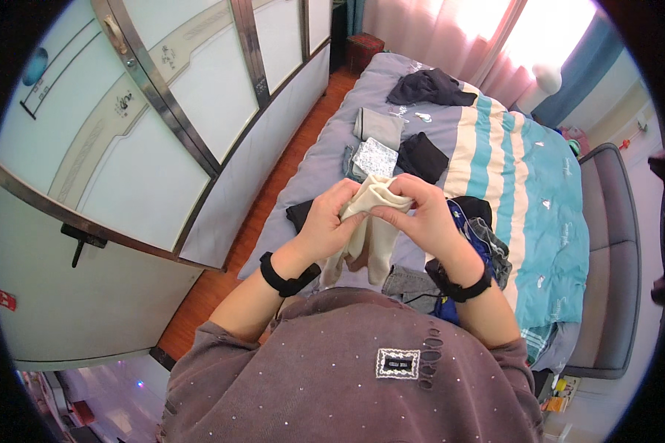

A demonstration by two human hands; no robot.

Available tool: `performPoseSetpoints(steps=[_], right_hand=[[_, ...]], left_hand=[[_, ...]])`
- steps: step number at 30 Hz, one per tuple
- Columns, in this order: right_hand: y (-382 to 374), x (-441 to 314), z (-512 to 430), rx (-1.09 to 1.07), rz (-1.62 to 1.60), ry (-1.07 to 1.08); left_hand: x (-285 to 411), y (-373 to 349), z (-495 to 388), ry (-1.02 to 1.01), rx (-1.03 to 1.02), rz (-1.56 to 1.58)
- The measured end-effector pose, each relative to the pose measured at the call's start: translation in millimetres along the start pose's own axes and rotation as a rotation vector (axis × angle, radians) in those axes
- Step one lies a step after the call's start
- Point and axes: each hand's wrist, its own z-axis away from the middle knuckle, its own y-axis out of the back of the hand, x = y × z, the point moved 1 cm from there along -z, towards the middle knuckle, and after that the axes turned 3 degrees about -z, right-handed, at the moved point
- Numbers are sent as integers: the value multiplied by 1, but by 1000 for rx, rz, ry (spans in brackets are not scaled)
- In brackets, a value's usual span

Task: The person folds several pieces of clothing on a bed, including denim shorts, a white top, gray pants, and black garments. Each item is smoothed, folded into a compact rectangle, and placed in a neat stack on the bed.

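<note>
A cream-coloured fabric garment point(381, 243) hangs from both my hands, its top edge bunched and its lower part dangling over the bed. My left hand point(331, 213) pinches the gathered edge on one side, thumb in front. On the other side my right hand point(418, 206) grips the same edge, with some fingers tucked into the folds. Just beyond my hands lie a folded white patterned cloth point(376, 158), a folded grey garment point(379, 127) and a folded black garment point(423, 158). What kind of garment I hold cannot be told.
Grey jeans point(413, 282) and a blue garment point(465, 221) lie near my right forearm on the bed point(288, 221). A dark garment point(432, 87) sits crumpled at the far side. A wardrobe point(199, 111) stands to the left, across a strip of wooden floor point(280, 147). The padded headboard point(609, 260) is at right.
</note>
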Motion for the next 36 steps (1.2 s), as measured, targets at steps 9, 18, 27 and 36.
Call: performPoseSetpoints(steps=[9, 18, 27, 36], right_hand=[[48, -26, -30, -31, 44, 181], [46, -34, -46, -117, 38, 167], [36, -33, -46, -219, 42, 195], [50, -37, -31, -112, -8, 245]], left_hand=[[-45, 0, 5, -283, 163, -57], [-74, -11, 25, -362, 287, 65], [-53, -9, 34, -352, 140, 27], [-75, -16, 58, -147, -216, -232]])
